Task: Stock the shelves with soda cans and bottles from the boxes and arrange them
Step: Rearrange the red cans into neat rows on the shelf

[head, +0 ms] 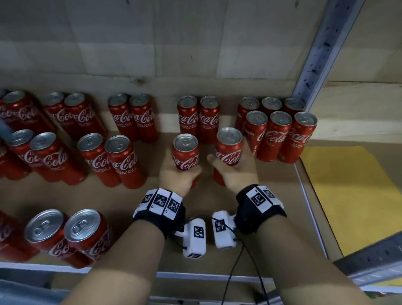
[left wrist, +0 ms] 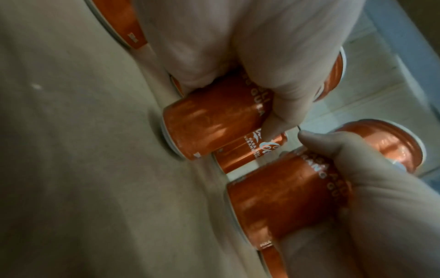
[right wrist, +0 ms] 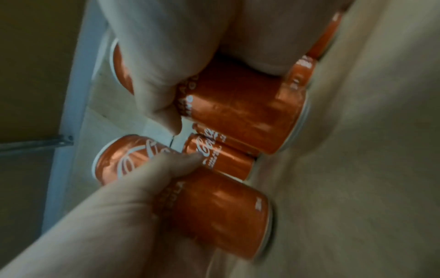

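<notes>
Left hand (head: pixel 176 175) grips one red can (head: pixel 185 152). Right hand (head: pixel 234 171) grips other can (head: pixel 228 147). Both low over shelf (head: pixel 113 199), in front of back pair (head: pixel 199 118). Set down straight, side by side. Tight on right: can group (head: pixel 280 135) near. Open room toward front edge.

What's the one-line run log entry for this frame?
left hand: grips red aluminium cola can | right hand: grips second red cola can | both upright, at cardboard-lined shelf | in front of rear can pair
</notes>
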